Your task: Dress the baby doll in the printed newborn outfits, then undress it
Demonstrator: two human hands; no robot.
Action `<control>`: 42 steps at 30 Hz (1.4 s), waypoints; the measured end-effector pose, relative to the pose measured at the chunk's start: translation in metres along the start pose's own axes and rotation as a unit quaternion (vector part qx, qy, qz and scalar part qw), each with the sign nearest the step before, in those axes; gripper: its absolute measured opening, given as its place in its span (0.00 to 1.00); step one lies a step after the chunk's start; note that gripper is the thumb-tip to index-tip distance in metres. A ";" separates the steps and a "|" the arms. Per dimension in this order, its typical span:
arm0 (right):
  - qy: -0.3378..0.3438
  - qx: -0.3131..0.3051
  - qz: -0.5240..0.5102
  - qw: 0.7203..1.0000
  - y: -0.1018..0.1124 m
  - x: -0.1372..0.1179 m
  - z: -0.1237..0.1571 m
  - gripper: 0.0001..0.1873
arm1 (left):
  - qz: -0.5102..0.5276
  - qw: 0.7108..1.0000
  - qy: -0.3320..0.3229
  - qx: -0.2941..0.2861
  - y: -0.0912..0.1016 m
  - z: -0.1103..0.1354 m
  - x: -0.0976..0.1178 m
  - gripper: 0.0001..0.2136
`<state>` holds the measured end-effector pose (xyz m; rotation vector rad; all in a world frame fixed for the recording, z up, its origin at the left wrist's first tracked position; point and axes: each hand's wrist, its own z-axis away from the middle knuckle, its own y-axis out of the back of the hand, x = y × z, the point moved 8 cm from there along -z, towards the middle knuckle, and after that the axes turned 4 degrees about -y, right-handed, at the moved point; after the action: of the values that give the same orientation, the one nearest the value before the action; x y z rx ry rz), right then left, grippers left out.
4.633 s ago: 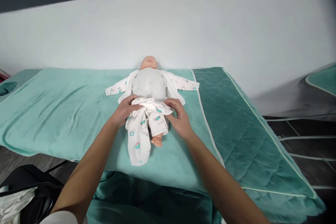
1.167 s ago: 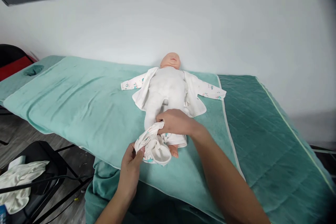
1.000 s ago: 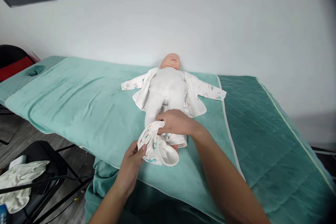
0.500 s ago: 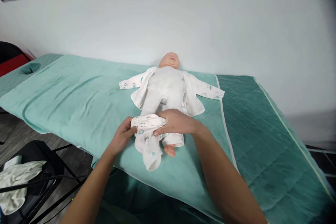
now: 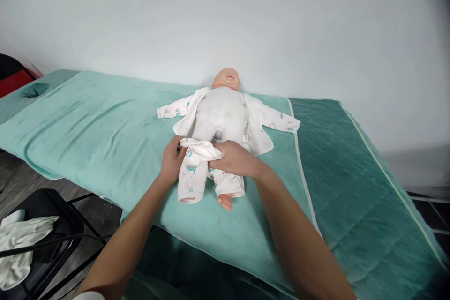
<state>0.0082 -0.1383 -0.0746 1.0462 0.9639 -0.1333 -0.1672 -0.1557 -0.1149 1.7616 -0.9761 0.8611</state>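
A baby doll (image 5: 221, 112) lies on its back with its head toward the wall. It wears an open white printed jacket (image 5: 277, 119), both sleeves spread out. White printed baby trousers (image 5: 191, 180) are on its lower legs, the waistband bunched up around the knees. My left hand (image 5: 172, 159) is closed on the left side of the waistband, and my right hand (image 5: 234, 157) grips its right side. One bare foot (image 5: 225, 201) sticks out of the right-hand trouser leg. The foot in the left-hand leg is hidden inside the cuff.
The doll lies on a light green cover (image 5: 87, 117) over a long bed against a white wall. A dark green quilted cover (image 5: 337, 159) spreads on the right. At the lower left, a black chair (image 5: 66, 215) holds a crumpled white cloth (image 5: 28, 239).
Both hands have pulled the waistband up the doll's legs toward its body. The left-hand trouser leg, bunched and dangling before, now lies straight along the leg.
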 end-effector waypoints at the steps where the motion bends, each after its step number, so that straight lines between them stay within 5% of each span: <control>1: -0.004 0.017 -0.012 1.000 0.002 0.002 -0.001 0.04 | -0.019 1.000 -0.012 0.002 -0.001 -0.002 0.002 0.07; 6: -0.023 0.084 -0.034 0.996 0.009 0.009 -0.004 0.05 | -0.071 0.997 -0.036 0.011 -0.006 -0.009 0.005 0.08; 25: -0.029 0.100 -0.059 0.993 0.013 0.012 -0.006 0.04 | -0.160 0.981 -0.106 0.000 -0.015 -0.027 0.006 0.06; 35: 0.037 0.031 -0.156 0.987 0.020 0.016 0.003 0.20 | 0.036 0.998 -0.057 -0.001 -0.009 -0.022 0.004 0.06; 42: 0.025 0.100 -0.213 0.972 0.038 0.030 0.010 0.21 | 0.191 0.980 -0.054 -0.025 -0.005 -0.021 0.005 0.06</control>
<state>0.0515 -0.1157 -0.0691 1.0156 1.2298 -0.5706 -0.1635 -0.1354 -0.1057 1.6153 -1.4263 0.9740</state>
